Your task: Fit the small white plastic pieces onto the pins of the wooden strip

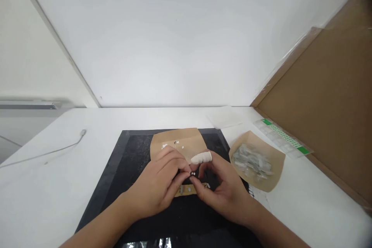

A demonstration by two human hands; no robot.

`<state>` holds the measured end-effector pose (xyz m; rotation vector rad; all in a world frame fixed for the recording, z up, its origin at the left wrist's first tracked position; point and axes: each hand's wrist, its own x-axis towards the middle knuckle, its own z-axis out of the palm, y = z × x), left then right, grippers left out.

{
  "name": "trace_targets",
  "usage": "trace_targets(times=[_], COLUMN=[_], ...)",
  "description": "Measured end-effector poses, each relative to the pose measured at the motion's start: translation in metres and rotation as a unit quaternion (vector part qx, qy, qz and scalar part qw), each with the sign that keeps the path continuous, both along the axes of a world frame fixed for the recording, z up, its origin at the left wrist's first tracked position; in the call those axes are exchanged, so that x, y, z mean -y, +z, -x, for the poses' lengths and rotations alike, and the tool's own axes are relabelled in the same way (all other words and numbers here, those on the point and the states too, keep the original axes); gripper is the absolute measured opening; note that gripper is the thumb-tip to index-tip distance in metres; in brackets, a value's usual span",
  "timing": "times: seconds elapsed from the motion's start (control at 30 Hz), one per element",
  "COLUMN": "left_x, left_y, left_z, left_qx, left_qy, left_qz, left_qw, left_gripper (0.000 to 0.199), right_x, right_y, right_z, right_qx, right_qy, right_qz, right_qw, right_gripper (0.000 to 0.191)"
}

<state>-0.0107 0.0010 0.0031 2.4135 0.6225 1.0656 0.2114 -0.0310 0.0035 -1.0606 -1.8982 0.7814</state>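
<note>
My left hand (162, 178) and my right hand (223, 186) meet over the black mat (128, 170). Between their pinched fingertips is a small dark piece (192, 173) with shiny spots, too small to name. A white finger cot (201, 158) covers one finger of my right hand. Just below the fingers lies a tan strip (186, 190) carrying a few small pale and metallic bits, partly hidden by my hands. Behind them, a brown paper tray (186, 135) holds several tiny white pieces.
To the right, another brown paper tray (277, 164) contains a heap of small clear plastic packets (252, 161). A clear compartment box (283, 137) with a green label leans near a cardboard panel (328, 116). A cable (58, 150) lies on the white table at left.
</note>
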Motion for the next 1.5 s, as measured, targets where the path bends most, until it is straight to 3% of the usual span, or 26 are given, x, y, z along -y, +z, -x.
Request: trace_targets(times=[0.13,0.23,0.6,0.9,1.23,1.5], left_x=[0.002,0.002,0.004,0.003,0.001,-0.002], left_y=[-0.001,-0.002,0.0,-0.003,0.004,-0.002], left_z=[0.0,0.0,-0.003,-0.004,-0.008,-0.005], left_qx=[0.018,0.018,0.059,0.114,0.135,0.106], left_qy=[0.04,0.032,0.01,0.017,0.041,0.044], left_qz=[0.037,0.03,-0.011,-0.063,-0.086,-0.077], left_qw=[0.998,0.999,0.998,0.991,0.986,0.99], left_gripper=[0.014,0.013,0.014,0.023,0.022,0.021], right_x=[-0.002,-0.003,-0.001,0.0,0.002,0.001], right_y=[0.002,0.0,-0.007,-0.009,-0.008,-0.01], right_z=[0.001,0.003,0.005,0.01,0.017,0.02], right_qx=[-0.002,0.031,0.118,0.067,0.065,0.083], right_qy=[0.015,0.03,0.058,0.012,-0.024,-0.047], right_qz=[0.026,0.014,-0.096,-0.166,-0.137,-0.127], right_qw=[1.0,0.999,0.987,0.984,0.988,0.987], right_gripper=[0.019,0.008,0.024,0.022,0.029,0.03])
